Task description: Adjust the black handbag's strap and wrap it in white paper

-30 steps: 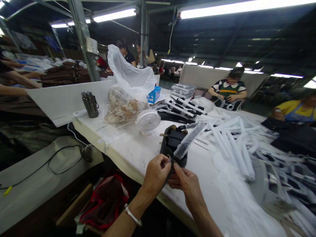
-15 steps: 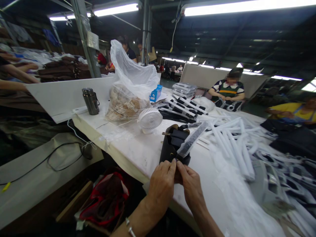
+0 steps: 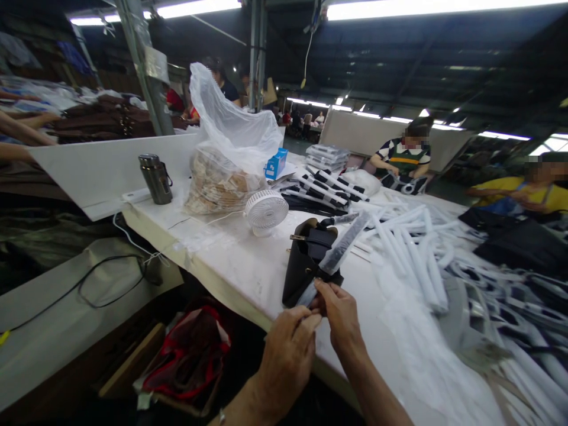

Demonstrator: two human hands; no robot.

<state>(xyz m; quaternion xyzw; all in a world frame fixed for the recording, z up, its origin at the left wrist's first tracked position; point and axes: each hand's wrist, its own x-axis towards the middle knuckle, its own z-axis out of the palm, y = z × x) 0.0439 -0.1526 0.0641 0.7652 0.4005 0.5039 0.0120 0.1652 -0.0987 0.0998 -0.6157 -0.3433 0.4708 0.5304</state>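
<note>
A black handbag point(image 3: 307, 260) stands near the front edge of the white table point(image 3: 239, 266). A strap wrapped in clear plastic point(image 3: 344, 248) runs from the bag's front up to the right. My left hand point(image 3: 288, 352) pinches the lower end of that wrapped strap point(image 3: 307, 294), fingers closed on it. My right hand point(image 3: 339, 310) is closed on the same strap end right beside the bag's lower front. Both hands touch each other at the fingertips.
A small white fan point(image 3: 266, 212), a plastic bag of tags point(image 3: 222, 177), a metal flask point(image 3: 154, 178) and a blue box point(image 3: 276, 164) stand behind the handbag. Several white wrapped straps point(image 3: 412, 254) lie to the right. Other people sit across the table point(image 3: 408, 160). A red-lined bag point(image 3: 190, 355) lies below.
My hands have drawn back toward me and lower, pulling the strap's wrapped end out from the bag's front. The view has shifted slightly left.
</note>
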